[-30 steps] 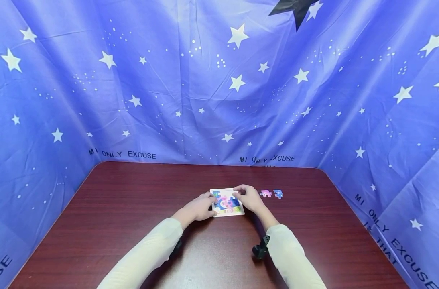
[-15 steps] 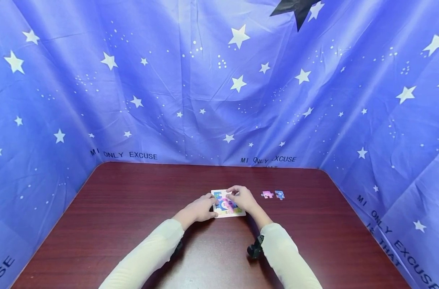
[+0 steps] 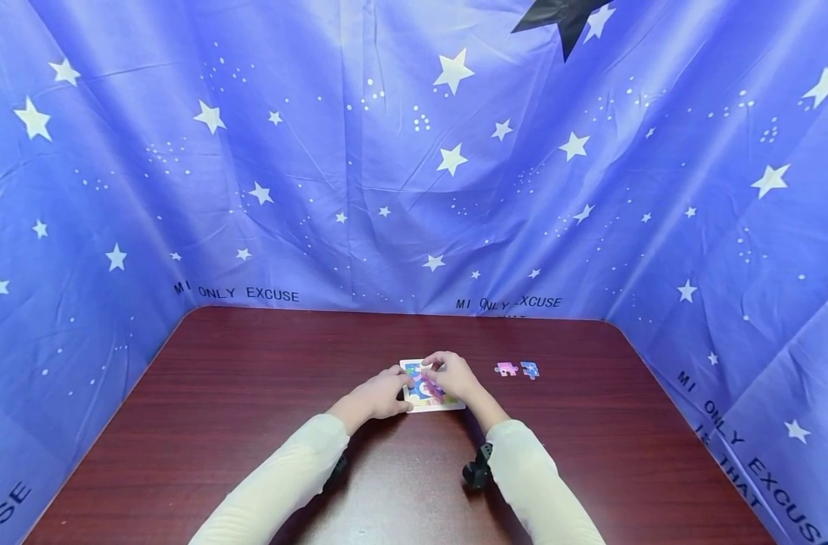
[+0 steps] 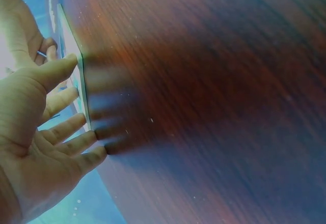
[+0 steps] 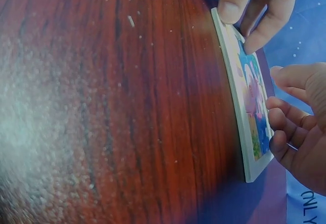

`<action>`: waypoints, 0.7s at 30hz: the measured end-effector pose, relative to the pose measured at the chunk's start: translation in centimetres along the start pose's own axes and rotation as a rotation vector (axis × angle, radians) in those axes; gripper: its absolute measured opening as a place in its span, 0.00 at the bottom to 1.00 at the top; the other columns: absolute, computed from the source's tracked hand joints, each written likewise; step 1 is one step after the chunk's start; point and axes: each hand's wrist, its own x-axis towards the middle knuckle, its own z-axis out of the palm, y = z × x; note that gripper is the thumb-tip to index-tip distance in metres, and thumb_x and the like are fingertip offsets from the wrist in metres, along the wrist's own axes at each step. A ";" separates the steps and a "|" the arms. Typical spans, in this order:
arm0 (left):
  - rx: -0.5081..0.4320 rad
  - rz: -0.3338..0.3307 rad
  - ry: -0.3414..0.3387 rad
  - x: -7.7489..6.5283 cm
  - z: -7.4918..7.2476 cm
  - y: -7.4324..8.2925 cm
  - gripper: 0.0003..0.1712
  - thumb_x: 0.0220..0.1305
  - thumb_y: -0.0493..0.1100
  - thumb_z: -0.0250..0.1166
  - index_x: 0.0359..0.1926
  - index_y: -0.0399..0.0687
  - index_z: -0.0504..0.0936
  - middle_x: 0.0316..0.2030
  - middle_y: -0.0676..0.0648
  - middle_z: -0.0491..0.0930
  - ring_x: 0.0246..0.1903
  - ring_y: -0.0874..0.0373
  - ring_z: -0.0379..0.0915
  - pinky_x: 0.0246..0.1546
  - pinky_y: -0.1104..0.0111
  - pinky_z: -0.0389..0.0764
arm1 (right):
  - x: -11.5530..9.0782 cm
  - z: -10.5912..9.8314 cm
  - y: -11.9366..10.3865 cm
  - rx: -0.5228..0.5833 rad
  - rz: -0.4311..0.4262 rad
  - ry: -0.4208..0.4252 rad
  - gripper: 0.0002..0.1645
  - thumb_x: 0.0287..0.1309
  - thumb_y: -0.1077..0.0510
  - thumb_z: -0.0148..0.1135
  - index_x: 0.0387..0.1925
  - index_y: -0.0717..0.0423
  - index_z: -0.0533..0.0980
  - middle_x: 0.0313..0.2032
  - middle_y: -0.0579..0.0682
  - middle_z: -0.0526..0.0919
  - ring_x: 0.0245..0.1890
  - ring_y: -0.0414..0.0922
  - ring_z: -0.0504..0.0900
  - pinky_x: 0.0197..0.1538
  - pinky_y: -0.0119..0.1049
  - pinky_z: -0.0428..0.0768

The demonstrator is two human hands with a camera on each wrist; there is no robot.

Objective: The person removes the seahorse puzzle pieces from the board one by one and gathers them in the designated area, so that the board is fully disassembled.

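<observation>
A small square jigsaw puzzle in a white frame (image 3: 437, 409) lies on the table, its picture blue, pink and yellow. My left hand (image 3: 385, 395) rests along the frame's left side, thumb at the near corner and fingers extended at the edge. My right hand (image 3: 452, 377) bends over the far part of the puzzle, thumb and index finger coming down on the picture (image 5: 253, 89). In the right wrist view its other fingers are curled beside the frame. The spot under its fingertips is hidden, so I cannot tell whether it pinches a piece.
To the right of the puzzle lie two loose puzzle pieces, a pink one (image 3: 505, 369) and a blue one (image 3: 530, 369). The dark red-brown table (image 3: 264, 356) ends at a blue curtain (image 3: 359, 166) with white stars on the far side and both flanks.
My right hand has shifted left over the puzzle, from its far right corner toward the middle of the far side. The left hand keeps its place at the frame.
</observation>
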 end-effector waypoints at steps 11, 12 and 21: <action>-0.013 -0.005 -0.005 0.1 -0.1 -0.2 0.23 0.57 0.49 0.66 0.52 0.46 0.77 0.54 0.44 0.70 0.54 0.51 0.69 0.56 0.61 0.72 | 0.0 0.5 -0.9 -0.108 0.110 -0.003 0.07 0.52 0.59 0.65 0.34 0.56 0.81 0.28 0.50 0.77 0.29 0.41 0.73 0.35 0.33 0.71; -0.012 -0.004 -0.004 0.1 -0.1 -0.2 0.23 0.57 0.49 0.66 0.52 0.46 0.77 0.54 0.45 0.70 0.54 0.51 0.70 0.56 0.61 0.72 | 0.0 0.5 -0.9 -0.109 0.116 -0.004 0.07 0.52 0.59 0.65 0.34 0.56 0.81 0.29 0.50 0.77 0.29 0.41 0.73 0.35 0.33 0.71; -0.019 -0.004 -0.006 0.0 -0.1 0.0 0.22 0.57 0.49 0.66 0.51 0.45 0.77 0.54 0.44 0.70 0.54 0.51 0.70 0.56 0.61 0.72 | 0.0 0.7 -0.8 -0.159 0.107 -0.032 0.08 0.50 0.57 0.66 0.34 0.56 0.82 0.31 0.50 0.74 0.29 0.41 0.72 0.34 0.33 0.70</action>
